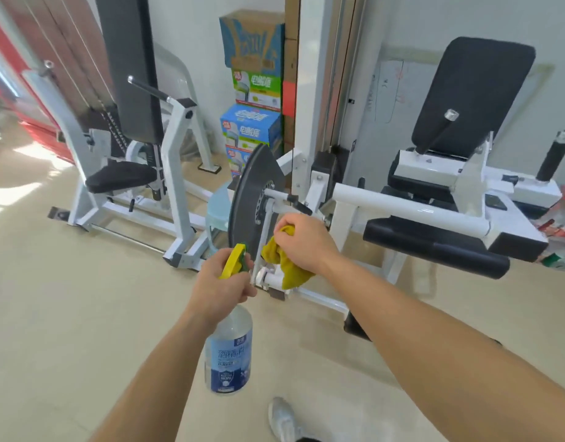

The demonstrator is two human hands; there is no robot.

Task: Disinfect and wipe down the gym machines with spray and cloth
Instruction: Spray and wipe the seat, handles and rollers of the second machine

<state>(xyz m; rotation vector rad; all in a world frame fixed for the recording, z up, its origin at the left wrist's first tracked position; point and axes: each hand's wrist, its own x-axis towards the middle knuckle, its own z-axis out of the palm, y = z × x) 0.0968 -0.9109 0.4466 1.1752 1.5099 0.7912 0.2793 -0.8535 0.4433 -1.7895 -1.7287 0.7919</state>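
Nearest, a grey shoe (282,419) stands on the pale floor (83,346). Just beyond it hangs the spray bottle (228,352), clear plastic with a blue label. The liquid in it is colourless, and the label hides its level. The left hand (222,282) has its grip closed round the bottle's neck and yellow trigger head (233,261), nozzle towards the machine. Just to the right, the right hand (303,245) has its grip bunched round the yellow cloth (284,269), which is pressed against the thin white lever (264,228) of the leg machine, beside the dark cam disc (252,193).

I judge the step in hand to be wiping this lever, with the spray held ready. The next move likely calls for a fresh squirt ahead of the cloth, aimed clear of the wiping hand. The cloth would then travel up to the white crossbar (402,207) and on to the black leg pad (434,250) and back pad (472,94) on the far right.

Behind the disc sits a pale blue plastic piece (217,212); whether it is a stool or a tub I cannot tell. A second machine (122,180) stands at the far left. Against the far wall is a stack of cardboard boxes (252,90), all closed, so their contents are hidden.
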